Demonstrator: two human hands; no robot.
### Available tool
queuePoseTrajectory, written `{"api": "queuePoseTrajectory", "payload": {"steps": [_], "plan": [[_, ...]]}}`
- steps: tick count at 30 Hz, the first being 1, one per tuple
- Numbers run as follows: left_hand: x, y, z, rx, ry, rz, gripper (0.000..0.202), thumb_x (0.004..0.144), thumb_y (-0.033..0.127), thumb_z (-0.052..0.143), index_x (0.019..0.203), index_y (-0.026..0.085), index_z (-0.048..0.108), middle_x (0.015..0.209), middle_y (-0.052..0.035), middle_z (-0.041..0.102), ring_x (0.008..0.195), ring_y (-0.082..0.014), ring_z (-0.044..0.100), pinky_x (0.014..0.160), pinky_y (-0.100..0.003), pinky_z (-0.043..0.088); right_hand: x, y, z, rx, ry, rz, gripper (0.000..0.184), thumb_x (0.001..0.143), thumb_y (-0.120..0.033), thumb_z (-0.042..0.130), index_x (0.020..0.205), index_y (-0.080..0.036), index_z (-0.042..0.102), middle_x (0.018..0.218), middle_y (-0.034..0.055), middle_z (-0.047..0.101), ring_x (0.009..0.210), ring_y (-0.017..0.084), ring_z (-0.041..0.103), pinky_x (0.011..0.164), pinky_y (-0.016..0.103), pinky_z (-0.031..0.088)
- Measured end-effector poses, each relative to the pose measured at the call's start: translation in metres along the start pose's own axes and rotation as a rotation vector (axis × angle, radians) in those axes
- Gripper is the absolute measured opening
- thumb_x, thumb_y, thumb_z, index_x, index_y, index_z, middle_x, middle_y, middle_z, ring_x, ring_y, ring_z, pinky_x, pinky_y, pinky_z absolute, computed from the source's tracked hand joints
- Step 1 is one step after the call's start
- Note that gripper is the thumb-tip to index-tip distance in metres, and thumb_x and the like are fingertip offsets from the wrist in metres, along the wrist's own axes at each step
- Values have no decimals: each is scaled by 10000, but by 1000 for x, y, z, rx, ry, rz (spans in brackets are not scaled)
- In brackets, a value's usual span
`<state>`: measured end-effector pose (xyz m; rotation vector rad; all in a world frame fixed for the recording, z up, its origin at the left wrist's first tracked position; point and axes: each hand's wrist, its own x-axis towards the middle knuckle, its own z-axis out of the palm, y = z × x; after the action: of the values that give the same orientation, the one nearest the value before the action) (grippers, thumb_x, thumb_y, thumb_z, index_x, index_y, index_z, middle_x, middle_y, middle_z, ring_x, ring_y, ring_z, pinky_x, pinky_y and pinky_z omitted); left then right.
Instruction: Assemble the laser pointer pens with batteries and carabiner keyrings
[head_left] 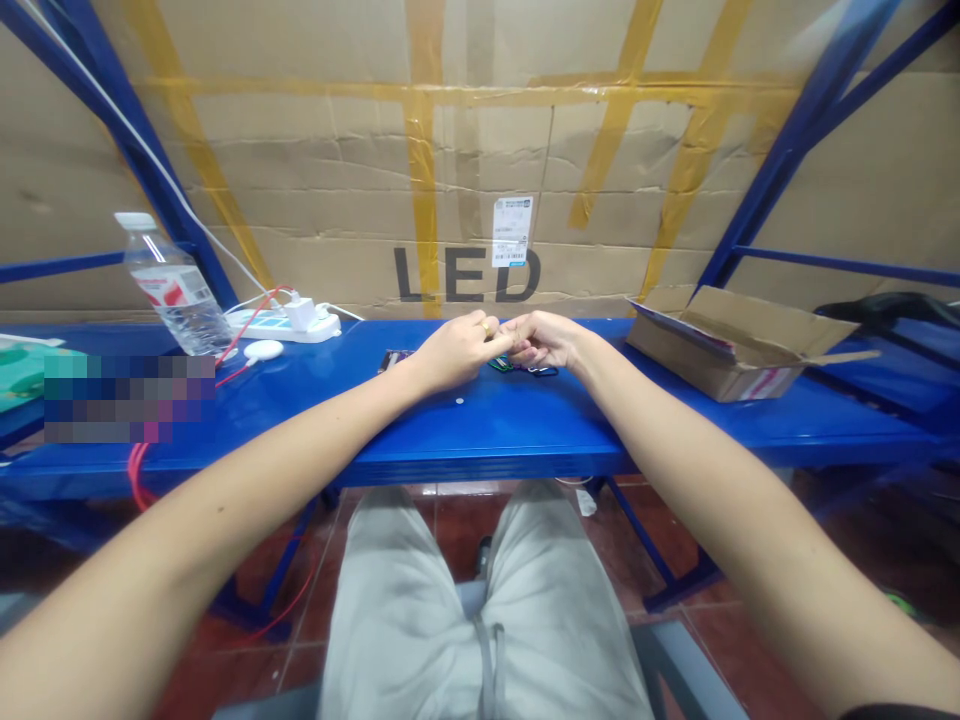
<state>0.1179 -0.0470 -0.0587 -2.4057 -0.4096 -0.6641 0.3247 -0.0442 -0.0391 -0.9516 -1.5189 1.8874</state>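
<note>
My left hand (456, 350) and my right hand (551, 338) meet over the far part of the blue table (450, 435). Both are closed, with fingertips pinched together. Whatever lies between them is too small or hidden to make out. A ring (486, 327) shows on a left finger. Thin coloured strands (499, 365), green and dark, lie on the table under my fingers, mostly covered. Beside my left wrist a small dark, purplish flat piece (391, 360) is partly hidden. A tiny white disc (460, 401) rests nearer to me.
An open cardboard box (697, 350) stands at right. Over at left are a tilted-looking water bottle (176, 290), a white power strip (322, 325), a white round gadget (264, 350) and red cables (139, 465). A large taped carton (322, 200) walls off the back, between blue frame posts (772, 190).
</note>
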Motion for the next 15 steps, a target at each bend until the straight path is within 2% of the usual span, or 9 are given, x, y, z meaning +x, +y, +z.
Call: {"api": "queuePoseTrajectory", "payload": {"steps": [4,9,12,15], "plan": [[1,-1,-2,48,-18,42,407,936,74,325,1110,199,671,844,-113,574,780,-223,474,710,-354,417,-2,-2,2,30,-5,76,288,561,-32,509,737,-209,364,498,-52,346,370,56,256,289,103,172],[2,-3,-4,-18,-20,39,377,923,68,358,1094,200,667,853,-106,587,799,-223,505,739,-356,421,-4,-3,2,49,13,99,188,721,-66,508,745,-203,381,502,-56,326,375,56,236,286,106,172],[1,-2,-4,-48,-19,-53,315,899,80,401,1069,168,651,863,-113,605,811,-239,539,735,-363,427,-6,-6,3,27,36,56,166,812,-95,527,761,-194,404,530,-50,350,398,60,283,297,113,199],[1,1,-5,-97,3,-197,218,924,142,424,1009,151,625,892,-124,633,839,-249,579,747,-363,434,-5,-7,5,-61,122,16,183,917,-252,549,773,-181,461,547,-35,387,421,72,327,313,147,232]]}}
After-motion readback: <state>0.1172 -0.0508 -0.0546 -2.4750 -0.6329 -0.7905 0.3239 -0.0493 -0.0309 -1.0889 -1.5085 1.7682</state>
